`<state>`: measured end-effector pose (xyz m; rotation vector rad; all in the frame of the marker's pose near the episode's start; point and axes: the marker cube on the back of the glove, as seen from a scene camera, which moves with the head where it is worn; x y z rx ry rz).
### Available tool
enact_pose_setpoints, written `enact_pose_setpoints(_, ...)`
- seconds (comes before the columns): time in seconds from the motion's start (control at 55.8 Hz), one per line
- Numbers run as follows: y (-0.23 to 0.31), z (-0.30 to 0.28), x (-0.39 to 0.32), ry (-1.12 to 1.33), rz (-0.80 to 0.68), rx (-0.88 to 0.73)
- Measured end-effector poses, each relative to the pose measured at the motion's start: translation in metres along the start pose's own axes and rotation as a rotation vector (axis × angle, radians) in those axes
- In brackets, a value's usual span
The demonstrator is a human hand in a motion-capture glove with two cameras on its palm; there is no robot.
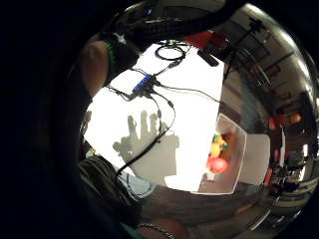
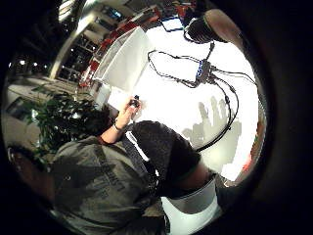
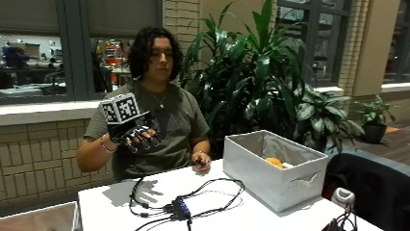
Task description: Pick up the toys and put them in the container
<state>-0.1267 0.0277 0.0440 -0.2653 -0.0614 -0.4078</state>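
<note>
Hovering well above the white table (image 3: 115,202), the gloved right hand (image 3: 137,137) is raised at chest height with its fingers loosely spread and holding nothing; its splayed shadow falls on the tabletop. The toys (image 1: 219,152) already lie inside the container (image 3: 272,185), a pale fabric-sided box with a cut-out handle that stands at the table's far right edge. From the palm camera they read as rounded plastic-looking pieces in yellow, orange, red and a touch of green; the outside view shows only an orange top (image 3: 274,162) above the rim. They look light, stiff and smooth, so likely a little slippery, and best taken across their widest curve. No toy shows on the tabletop.
</note>
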Motion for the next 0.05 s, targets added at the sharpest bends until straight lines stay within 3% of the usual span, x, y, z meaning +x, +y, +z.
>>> enact_pose_setpoints(0.054,0.0038,0.0018,0.0034,-0.014,0.011,-0.002)
